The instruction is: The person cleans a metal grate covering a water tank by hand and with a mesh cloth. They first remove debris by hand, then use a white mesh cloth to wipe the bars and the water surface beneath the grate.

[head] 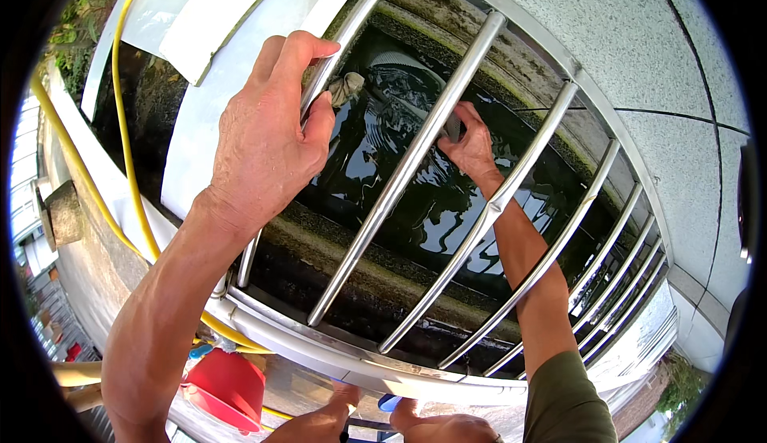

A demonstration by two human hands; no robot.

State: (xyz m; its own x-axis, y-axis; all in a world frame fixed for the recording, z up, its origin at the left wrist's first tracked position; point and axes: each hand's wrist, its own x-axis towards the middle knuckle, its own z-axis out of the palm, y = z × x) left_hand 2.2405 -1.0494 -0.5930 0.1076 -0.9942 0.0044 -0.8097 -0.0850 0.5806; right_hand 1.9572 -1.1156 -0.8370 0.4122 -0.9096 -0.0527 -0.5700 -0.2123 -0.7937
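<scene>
My left hand (269,122) grips a stainless steel bar (353,20) of a grating over a water tank, fingers on one side and thumb on the other. Through a gap between the bars, my right hand (472,146) reaches down to the dark water (383,167). It holds the near edge of a grey, fine-meshed container (398,62), which lies mostly under the surface; its full shape is hidden by water and a bar. Close to the left thumb is a bunched beige cloth-like piece (346,88). Ripples spread around the container.
Several more bars (467,245) cross the tank, one dented. A speckled stone slab (635,29) borders the far side. Yellow hoses (123,101) run along the left, past a white board (219,14). A red bucket (225,386) stands by my feet.
</scene>
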